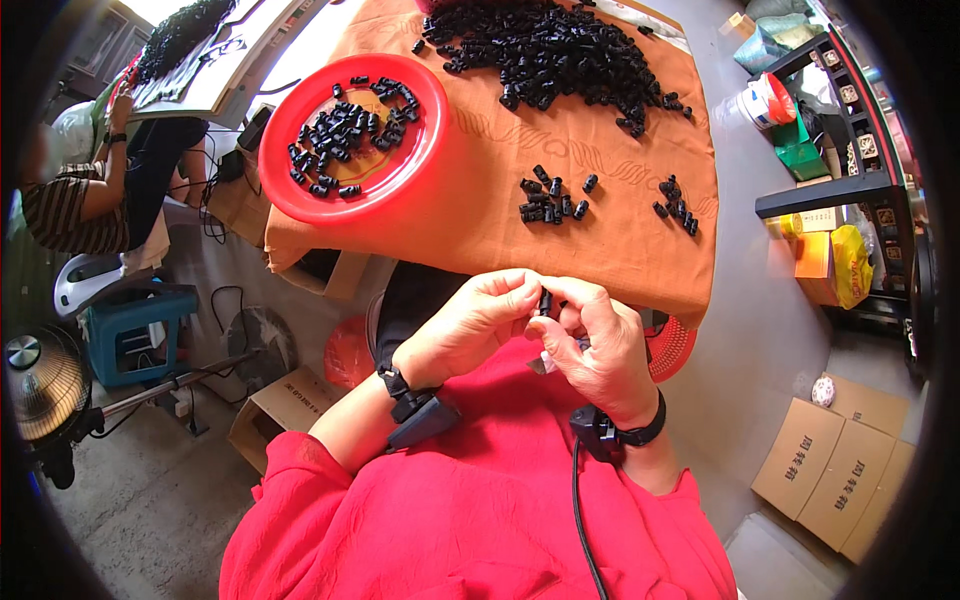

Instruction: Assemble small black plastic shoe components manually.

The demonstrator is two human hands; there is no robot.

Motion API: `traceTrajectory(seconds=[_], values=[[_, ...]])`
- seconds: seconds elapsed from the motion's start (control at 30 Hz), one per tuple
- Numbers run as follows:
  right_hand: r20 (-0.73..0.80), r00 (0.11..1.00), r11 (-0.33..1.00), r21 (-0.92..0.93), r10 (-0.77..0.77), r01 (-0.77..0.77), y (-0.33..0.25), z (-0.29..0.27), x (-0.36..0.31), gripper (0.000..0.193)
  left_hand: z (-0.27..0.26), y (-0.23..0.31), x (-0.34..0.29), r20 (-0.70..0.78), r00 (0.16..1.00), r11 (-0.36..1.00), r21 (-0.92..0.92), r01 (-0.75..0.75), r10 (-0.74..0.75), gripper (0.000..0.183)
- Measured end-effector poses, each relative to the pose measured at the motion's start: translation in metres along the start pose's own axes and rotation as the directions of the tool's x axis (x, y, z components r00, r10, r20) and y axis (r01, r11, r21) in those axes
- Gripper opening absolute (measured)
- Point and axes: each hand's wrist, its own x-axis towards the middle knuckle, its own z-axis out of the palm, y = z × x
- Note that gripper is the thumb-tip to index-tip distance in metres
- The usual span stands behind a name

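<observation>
Just in front of the table's near edge, my two hands meet at a small black cylindrical part. My left hand has its thumb and fingers pinched at one side of it. From the other side, my right hand grips it between curled fingers. A small whitish piece shows below the right thumb; what it is I cannot make out. Beyond the hands, a small group of similar black parts lies on the orange cloth, with another little cluster to its right.
A red plastic basin with black parts stands at the table's left. A large heap of them covers the far side. At left are another person, a blue stool and a fan; at right, cardboard boxes and a dark rack.
</observation>
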Motion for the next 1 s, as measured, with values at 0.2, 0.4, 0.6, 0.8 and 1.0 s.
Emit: traceTrajectory(seconds=[0.2,0.4,0.6,0.8,1.0], values=[[-0.032,0.998,0.987,-0.153,-0.052,0.046,-0.002,0.002,0.001,0.041,0.014,0.005,-0.003,-0.040,0.998,0.999,-0.012,0.042,-0.042,0.024],[-0.053,0.998,0.987,-0.160,-0.037,0.028,0.000,0.005,0.000,0.043,0.006,-0.001,-0.004,0.026,1.000,1.000,-0.012,-0.014,0.014,0.030],[-0.060,0.991,0.965,-0.244,-0.117,0.099,-0.001,0.004,0.002,0.042,0.013,0.004,-0.007,-0.070,0.997,0.993,0.118,0.020,-0.012,0.030],[-0.015,0.999,0.989,-0.144,-0.031,0.028,-0.002,0.003,0.001,0.039,0.009,-0.001,-0.007,-0.071,0.996,0.994,0.099,-0.054,0.061,0.028],[-0.065,0.997,0.996,-0.086,-0.032,0.027,-0.001,0.007,0.001,0.037,0.013,0.000,-0.008,-0.077,0.997,1.000,0.000,-0.020,0.020,0.028]])
